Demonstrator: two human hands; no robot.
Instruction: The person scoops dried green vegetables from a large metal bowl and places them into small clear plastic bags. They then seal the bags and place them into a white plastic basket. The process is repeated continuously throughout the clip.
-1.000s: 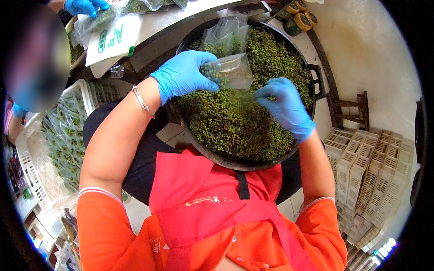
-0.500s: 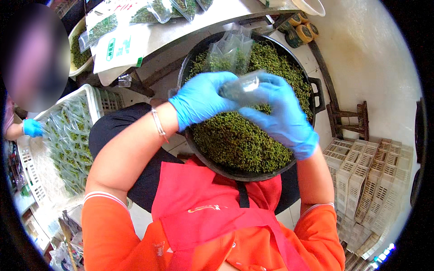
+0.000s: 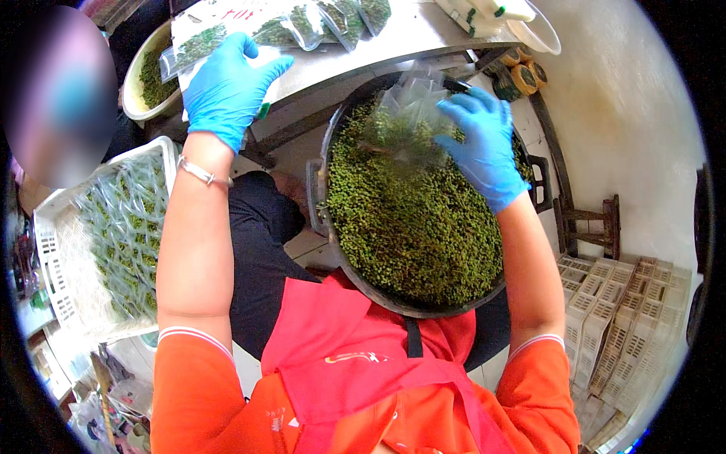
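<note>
From my remote view, a pale table (image 3: pixel 408 29) curves across the top, a pale wall (image 3: pixel 628 91) fills the right, and a tiled floor (image 3: pixel 306 244) shows below. A wooden stool (image 3: pixel 609 227) stands near stacked white crates (image 3: pixel 597 325), too blurred for me to count. I count one dark basin (image 3: pixel 446 309) full of green berries (image 3: pixel 416 234), two bowls at the table, one white tray (image 3: pixel 47 253) of filled pouches (image 3: pixel 125 242), and at least four more pouches on the table. My hands are well apart: the left hand (image 3: pixel 227 91) is above the table's edge, thumb spread; the right hand (image 3: pixel 480 144) is beside clear bags (image 3: pixel 412 94) over the basin; I cannot tell whether it grips them.
</note>
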